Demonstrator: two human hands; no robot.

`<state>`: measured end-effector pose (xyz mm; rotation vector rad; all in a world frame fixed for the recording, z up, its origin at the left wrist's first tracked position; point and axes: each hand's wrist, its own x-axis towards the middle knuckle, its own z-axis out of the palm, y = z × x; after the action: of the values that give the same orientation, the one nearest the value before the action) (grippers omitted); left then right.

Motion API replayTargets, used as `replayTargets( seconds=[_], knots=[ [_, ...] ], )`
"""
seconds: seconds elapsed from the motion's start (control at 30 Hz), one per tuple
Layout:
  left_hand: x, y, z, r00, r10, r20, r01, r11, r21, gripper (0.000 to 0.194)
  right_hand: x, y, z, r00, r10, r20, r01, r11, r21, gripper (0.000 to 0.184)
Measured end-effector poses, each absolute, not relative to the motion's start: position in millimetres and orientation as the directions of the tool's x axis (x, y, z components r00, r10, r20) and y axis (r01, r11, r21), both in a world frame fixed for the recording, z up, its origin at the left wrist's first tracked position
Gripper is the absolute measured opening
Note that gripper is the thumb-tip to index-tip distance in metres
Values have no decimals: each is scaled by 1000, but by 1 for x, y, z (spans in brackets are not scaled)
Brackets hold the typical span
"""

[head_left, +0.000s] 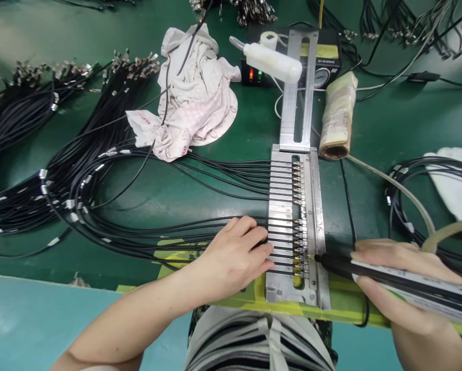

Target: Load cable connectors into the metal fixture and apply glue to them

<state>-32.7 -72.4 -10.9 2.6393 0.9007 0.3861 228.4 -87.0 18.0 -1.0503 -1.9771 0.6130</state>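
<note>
My left hand [241, 252] lies over several black cables [192, 225], its fingers apart and bent, fingertips touching the left edge of a metal jig [280, 219]. The cables lie side by side in the jig's slots. Their stripped ends, with coloured wires and small metal connectors [298, 242], line up along its slotted opening. In my right hand [401, 288] is a dark dispensing syringe [374, 270] with a pale label. Its thin tip points left, close to the lower connectors; whether it touches them I cannot tell.
Behind the jig, a white-handled clamp arm [273, 62] stands raised before a black dispenser box [327, 56] with a gauge. A crumpled cloth [200, 93], cable bundles [111, 113], a cardboard tube [337, 116], a hose [401, 190] and a white glove [457, 190] lie around it.
</note>
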Motion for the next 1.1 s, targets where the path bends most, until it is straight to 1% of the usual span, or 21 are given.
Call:
replayTargets(
  seconds=[0.23, 0.37, 0.5, 0.63, 0.73, 0.8, 0.87, 0.97, 1.0, 1.07, 1.1],
  knots=[
    [-32, -73, -10, 763, 630, 148, 541, -746, 388, 21, 227, -90, 19, -316, 854, 412, 466, 518, -717, 25],
    [-32, -73, -10, 765, 628, 142, 541, -746, 388, 22, 227, -93, 18, -233, 906, 355, 531, 424, -734, 19],
    [-33, -72, -10, 766, 629, 133, 544, -744, 388, 21, 237, -96, 10, -229, 873, 430, 496, 485, -720, 19],
    [-33, -71, -9, 767, 631, 118, 552, -743, 379, 20, 250, -100, 0, -63, 890, 451, 528, 413, -742, 23],
    [-33, -71, -10, 766, 629, 133, 552, -749, 366, 20, 253, -108, 1, 92, 875, 475, 481, 379, -791, 20],
    [-32, -72, -10, 771, 620, 146, 547, -762, 346, 20, 249, -116, 6, 98, 863, 496, 442, 409, -799, 18],
    [-33, -73, -10, 779, 607, 157, 544, -779, 312, 21, 243, -124, 13, 110, 880, 462, 446, 372, -814, 18],
    [-33, -76, -9, 800, 573, 178, 520, -810, 271, 22, 238, -131, 15, 175, 918, 355, 505, 225, -833, 22],
    [-32, -76, -8, 810, 558, 183, 506, -821, 263, 22, 239, -130, 12, 95, 922, 376, 492, 284, -823, 21],
    [-31, -77, -8, 834, 525, 172, 477, -841, 255, 24, 245, -126, 3, -46, 879, 475, 447, 443, -777, 22],
    [-31, -77, -8, 843, 513, 160, 467, -847, 255, 25, 248, -124, -3, -71, 860, 505, 436, 482, -760, 24]
  ],
)
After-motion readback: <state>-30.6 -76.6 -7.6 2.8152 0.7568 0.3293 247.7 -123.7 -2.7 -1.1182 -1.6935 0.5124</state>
